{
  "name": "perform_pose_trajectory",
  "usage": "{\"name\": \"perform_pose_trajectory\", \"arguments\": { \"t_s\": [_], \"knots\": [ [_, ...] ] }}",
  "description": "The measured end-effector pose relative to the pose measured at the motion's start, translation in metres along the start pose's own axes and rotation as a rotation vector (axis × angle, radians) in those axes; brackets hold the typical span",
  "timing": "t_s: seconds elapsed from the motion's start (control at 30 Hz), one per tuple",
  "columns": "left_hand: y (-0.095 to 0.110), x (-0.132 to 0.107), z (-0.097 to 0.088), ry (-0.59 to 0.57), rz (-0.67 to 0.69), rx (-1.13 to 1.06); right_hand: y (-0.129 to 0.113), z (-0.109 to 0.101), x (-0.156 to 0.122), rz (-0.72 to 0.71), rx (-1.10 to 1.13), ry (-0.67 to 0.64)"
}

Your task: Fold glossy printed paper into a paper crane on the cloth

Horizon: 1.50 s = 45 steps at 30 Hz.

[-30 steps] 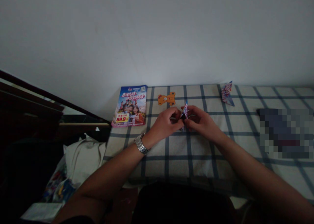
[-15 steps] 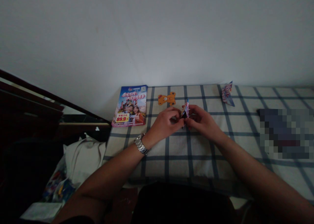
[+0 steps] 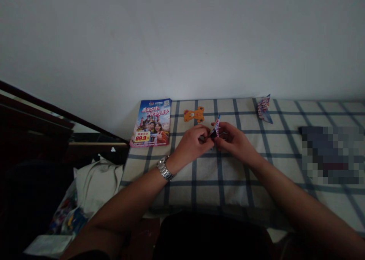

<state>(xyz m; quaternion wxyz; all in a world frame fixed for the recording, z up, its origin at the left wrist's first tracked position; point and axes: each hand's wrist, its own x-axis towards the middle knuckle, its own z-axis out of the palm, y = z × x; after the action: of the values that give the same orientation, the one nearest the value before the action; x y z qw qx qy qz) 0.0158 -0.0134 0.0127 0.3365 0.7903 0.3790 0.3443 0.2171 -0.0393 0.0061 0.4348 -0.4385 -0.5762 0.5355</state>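
Note:
My left hand and my right hand meet over the checked cloth, with a watch on my left wrist. Between their fingertips I pinch a small folded paper piece, printed in pink, white and blue. Its lower part is hidden by my fingers. A similar folded paper figure stands near the cloth's far edge, beyond my right hand. An orange teddy bear cutout lies just beyond my left hand.
A travel brochure marked 89.9 lies at the far left of the cloth. A pixelated dark patch hides something on the right. A white wall rises behind. A crumpled pale cloth and dark furniture sit left, below the cloth's edge.
The folded paper has tilted slightly to the right between my fingertips, and my hands have shifted a little on it. The other objects stay in place.

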Motion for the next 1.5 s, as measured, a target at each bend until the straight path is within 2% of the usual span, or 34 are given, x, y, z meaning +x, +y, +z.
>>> {"name": "perform_pose_trajectory", "arguments": {
  "t_s": [0.43,0.63,0.73,0.83,0.97,1.23,1.5],
  "knots": [
    [0.004,-0.002,0.001,0.061,-0.002,0.018,-0.001,0.001,0.0,-0.018,-0.054,0.012],
    [0.006,-0.003,0.001,0.065,0.024,-0.008,0.002,-0.001,0.0,-0.028,-0.156,0.092],
    [0.006,-0.003,0.002,0.07,0.033,0.017,0.001,0.0,-0.002,-0.046,-0.222,0.194],
    [0.005,-0.004,0.002,0.076,0.039,0.036,-0.001,0.0,-0.004,-0.084,-0.389,0.266],
    [0.004,-0.004,0.002,0.058,0.04,0.023,-0.005,0.0,-0.006,-0.148,-0.601,0.199],
    [0.006,-0.004,0.001,0.064,0.027,0.056,-0.01,0.001,-0.006,-0.231,-0.708,0.146],
    [0.008,-0.004,-0.002,0.041,0.016,0.211,-0.01,0.001,-0.006,-0.271,-0.775,0.081]
  ]
}}
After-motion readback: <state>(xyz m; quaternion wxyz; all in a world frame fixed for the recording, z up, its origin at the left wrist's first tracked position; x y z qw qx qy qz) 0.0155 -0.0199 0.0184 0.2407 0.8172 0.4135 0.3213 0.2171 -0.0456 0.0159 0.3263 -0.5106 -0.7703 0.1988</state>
